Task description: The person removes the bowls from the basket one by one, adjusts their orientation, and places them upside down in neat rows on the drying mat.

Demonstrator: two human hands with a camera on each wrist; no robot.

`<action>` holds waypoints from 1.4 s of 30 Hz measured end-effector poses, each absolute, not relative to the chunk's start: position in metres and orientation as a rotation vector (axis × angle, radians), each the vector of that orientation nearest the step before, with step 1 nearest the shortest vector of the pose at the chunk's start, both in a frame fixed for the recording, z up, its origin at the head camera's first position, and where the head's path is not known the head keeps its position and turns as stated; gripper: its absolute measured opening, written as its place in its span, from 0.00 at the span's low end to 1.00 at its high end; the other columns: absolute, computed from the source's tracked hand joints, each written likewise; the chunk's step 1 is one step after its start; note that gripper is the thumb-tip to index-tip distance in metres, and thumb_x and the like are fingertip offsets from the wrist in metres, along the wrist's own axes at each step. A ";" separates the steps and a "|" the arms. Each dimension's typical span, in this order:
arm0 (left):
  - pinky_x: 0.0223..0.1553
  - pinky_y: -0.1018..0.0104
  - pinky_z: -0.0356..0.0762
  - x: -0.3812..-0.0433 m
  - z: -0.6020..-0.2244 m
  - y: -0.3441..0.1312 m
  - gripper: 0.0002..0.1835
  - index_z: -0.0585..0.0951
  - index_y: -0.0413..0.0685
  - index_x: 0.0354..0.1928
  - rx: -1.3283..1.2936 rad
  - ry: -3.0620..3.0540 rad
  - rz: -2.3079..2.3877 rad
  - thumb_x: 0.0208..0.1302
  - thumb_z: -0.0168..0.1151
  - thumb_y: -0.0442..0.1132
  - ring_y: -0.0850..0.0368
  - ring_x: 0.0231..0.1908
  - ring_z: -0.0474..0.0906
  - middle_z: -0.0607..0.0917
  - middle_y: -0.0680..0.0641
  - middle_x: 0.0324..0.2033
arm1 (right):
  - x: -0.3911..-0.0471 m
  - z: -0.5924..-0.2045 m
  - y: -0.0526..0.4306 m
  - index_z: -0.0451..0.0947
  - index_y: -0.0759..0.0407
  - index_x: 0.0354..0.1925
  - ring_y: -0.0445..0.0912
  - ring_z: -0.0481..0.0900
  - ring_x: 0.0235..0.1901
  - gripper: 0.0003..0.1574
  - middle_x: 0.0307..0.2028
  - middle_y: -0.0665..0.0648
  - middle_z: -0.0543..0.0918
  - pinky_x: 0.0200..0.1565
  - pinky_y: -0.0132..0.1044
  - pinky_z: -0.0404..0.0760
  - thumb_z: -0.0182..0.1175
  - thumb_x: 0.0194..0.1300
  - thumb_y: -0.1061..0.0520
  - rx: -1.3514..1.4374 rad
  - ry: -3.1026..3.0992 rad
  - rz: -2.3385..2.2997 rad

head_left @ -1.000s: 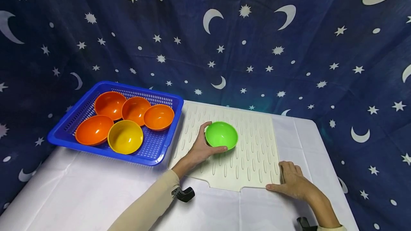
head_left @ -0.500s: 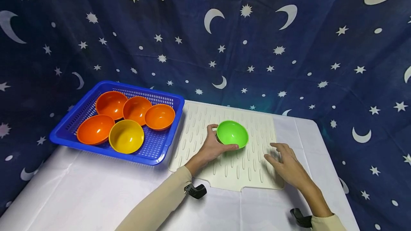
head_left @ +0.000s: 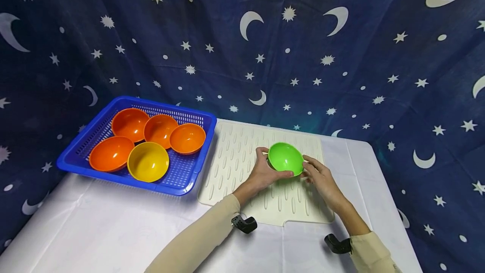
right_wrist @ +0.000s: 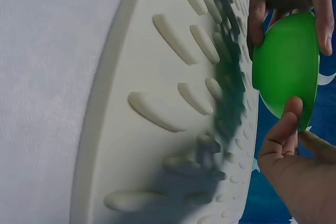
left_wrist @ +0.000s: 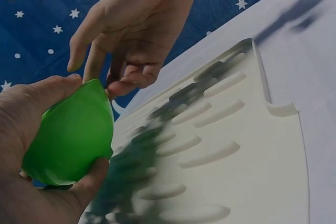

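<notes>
A bright green bowl (head_left: 286,157) is held in the air above the cream ribbed mat (head_left: 235,172), its shadow falling on the mat in both wrist views. My left hand (head_left: 264,172) grips it from the left, thumb at the near side and fingers round the far side. On the opposite edge, my right hand (head_left: 322,182) pinches the rim between fingertips and thumb, seen close in the right wrist view, where the bowl (right_wrist: 287,66) hangs between both hands. In the left wrist view the right hand (left_wrist: 139,30) reaches down to the rim.
A blue plastic basket (head_left: 206,146) stands at the left with several orange bowls (head_left: 188,138) and a yellow bowl (head_left: 148,161) inside. A white cloth (head_left: 113,218) covers the table. Behind hangs a dark blue curtain (head_left: 219,24) with moons and stars.
My left hand has carried the green bowl to the right. The right hand has left the mat's near right corner and come up to the bowl's right rim.
</notes>
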State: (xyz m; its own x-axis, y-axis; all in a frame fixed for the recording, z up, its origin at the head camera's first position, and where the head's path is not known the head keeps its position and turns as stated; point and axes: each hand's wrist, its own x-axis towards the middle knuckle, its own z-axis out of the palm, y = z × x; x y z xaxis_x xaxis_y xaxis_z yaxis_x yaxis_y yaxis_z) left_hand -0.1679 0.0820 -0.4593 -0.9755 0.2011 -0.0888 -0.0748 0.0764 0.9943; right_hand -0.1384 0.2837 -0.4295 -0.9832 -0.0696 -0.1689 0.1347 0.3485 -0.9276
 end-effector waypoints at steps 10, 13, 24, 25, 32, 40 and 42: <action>0.57 0.49 0.71 -0.177 -0.458 0.092 0.44 0.63 0.40 0.75 0.214 2.245 1.985 0.62 0.71 0.48 0.47 0.55 0.70 0.67 0.39 0.56 | -0.148 -0.427 0.292 0.49 0.64 0.79 0.43 0.79 0.49 0.39 0.58 0.65 0.70 0.54 0.37 0.78 0.47 0.82 0.48 0.128 2.362 -1.788; 0.56 0.52 0.71 -0.180 -0.458 0.093 0.41 0.64 0.37 0.74 0.247 2.196 1.999 0.63 0.67 0.45 0.52 0.50 0.74 0.66 0.40 0.53 | -0.150 -0.426 0.296 0.49 0.64 0.79 0.38 0.78 0.46 0.39 0.57 0.63 0.69 0.55 0.36 0.77 0.47 0.82 0.49 0.162 2.372 -1.807; 0.40 0.65 0.73 -0.195 -0.449 0.093 0.39 0.61 0.36 0.75 0.325 2.147 1.897 0.66 0.63 0.41 0.58 0.38 0.73 0.69 0.41 0.54 | -0.166 -0.422 0.306 0.48 0.62 0.80 0.38 0.77 0.46 0.38 0.60 0.67 0.65 0.57 0.36 0.77 0.47 0.81 0.53 0.136 2.429 -1.806; 0.39 0.65 0.72 -0.197 -0.448 0.093 0.39 0.61 0.36 0.75 0.325 2.152 1.882 0.67 0.63 0.41 0.57 0.39 0.72 0.69 0.41 0.55 | -0.168 -0.421 0.307 0.48 0.63 0.80 0.38 0.78 0.46 0.38 0.60 0.67 0.65 0.58 0.37 0.77 0.47 0.81 0.53 0.130 2.434 -1.808; 0.42 0.64 0.81 -0.204 -0.443 0.096 0.40 0.55 0.40 0.78 0.345 2.106 1.869 0.69 0.59 0.38 0.50 0.43 0.80 0.64 0.39 0.68 | -0.176 -0.420 0.310 0.53 0.66 0.77 0.38 0.77 0.47 0.34 0.60 0.69 0.65 0.60 0.37 0.75 0.47 0.81 0.56 0.103 2.471 -1.865; 0.39 0.63 0.78 -0.214 -0.440 0.098 0.38 0.55 0.47 0.79 0.413 2.056 1.866 0.70 0.56 0.34 0.38 0.45 0.81 0.61 0.43 0.74 | -0.182 -0.421 0.313 0.54 0.66 0.76 0.51 0.72 0.60 0.33 0.65 0.71 0.63 0.67 0.49 0.67 0.47 0.81 0.56 0.086 2.475 -1.909; 0.46 0.59 0.79 -0.216 -0.437 0.099 0.37 0.57 0.48 0.79 0.447 2.065 1.869 0.71 0.56 0.34 0.38 0.51 0.80 0.62 0.43 0.74 | -0.183 -0.420 0.314 0.52 0.66 0.76 0.55 0.68 0.65 0.33 0.68 0.70 0.61 0.69 0.53 0.62 0.47 0.81 0.57 0.089 2.478 -1.909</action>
